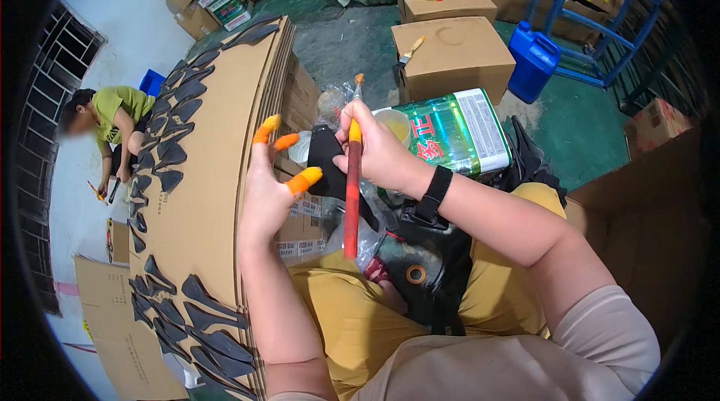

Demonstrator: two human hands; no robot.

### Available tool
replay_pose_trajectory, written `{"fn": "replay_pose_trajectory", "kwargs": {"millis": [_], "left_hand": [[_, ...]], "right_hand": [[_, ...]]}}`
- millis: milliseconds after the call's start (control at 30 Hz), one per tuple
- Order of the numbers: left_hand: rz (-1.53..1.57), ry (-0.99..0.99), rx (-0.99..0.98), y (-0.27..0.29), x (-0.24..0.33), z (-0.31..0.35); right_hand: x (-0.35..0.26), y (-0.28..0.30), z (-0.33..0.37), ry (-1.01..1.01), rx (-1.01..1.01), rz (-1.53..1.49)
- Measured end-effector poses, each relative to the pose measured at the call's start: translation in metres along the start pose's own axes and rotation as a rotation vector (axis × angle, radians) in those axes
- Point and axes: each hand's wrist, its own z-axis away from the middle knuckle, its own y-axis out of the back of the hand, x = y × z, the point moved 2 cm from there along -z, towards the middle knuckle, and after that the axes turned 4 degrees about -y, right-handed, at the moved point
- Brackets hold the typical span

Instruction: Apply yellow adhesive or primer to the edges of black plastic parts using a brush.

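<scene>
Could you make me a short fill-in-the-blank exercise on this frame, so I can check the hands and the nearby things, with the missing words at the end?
1. The right hand grips a long-handled tool whose lower end is ____ in colour.
2. The finger covers on the left hand are ____ in colour.
3. A black strap circles the person's ____ wrist.
4. The big plastic jerrycan on the floor is ____ in colour.

Missing words: red; orange; right; blue.
</scene>
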Motion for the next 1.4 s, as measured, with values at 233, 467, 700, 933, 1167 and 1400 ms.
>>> {"fn": "replay_pose_trajectory", "kwargs": {"millis": [233,467,700,933,1167,1400], "left_hand": [[-0.071,-0.031,-0.151,-0.016,-0.007,-0.008],[0.051,-0.074,0.04,0.001,-0.014,-0.01],[0.272,-0.236,0.297,0.037,-0.034,-0.017],[0.137,-0.355,0.349,0.009,-0.041,-0.039],[0.205,-0.368,0.33,-0.014,-0.045,-0.059],[0.022,-0.414,0.292,-0.033,-0.044,-0.071]], "right_hand": [[-0.005,0.002,0.008,0.042,-0.086,0.064],[-0.003,0.037,-0.012,-0.087,-0.203,-0.352],[0.014,0.12,-0.03,-0.377,-0.05,-0.099],[0.07,0.118,-0.038,-0.256,0.113,0.443],[0.079,0.114,-0.045,-0.114,-0.038,0.492],[0.064,0.13,-0.048,-0.213,0.102,0.524]]}}
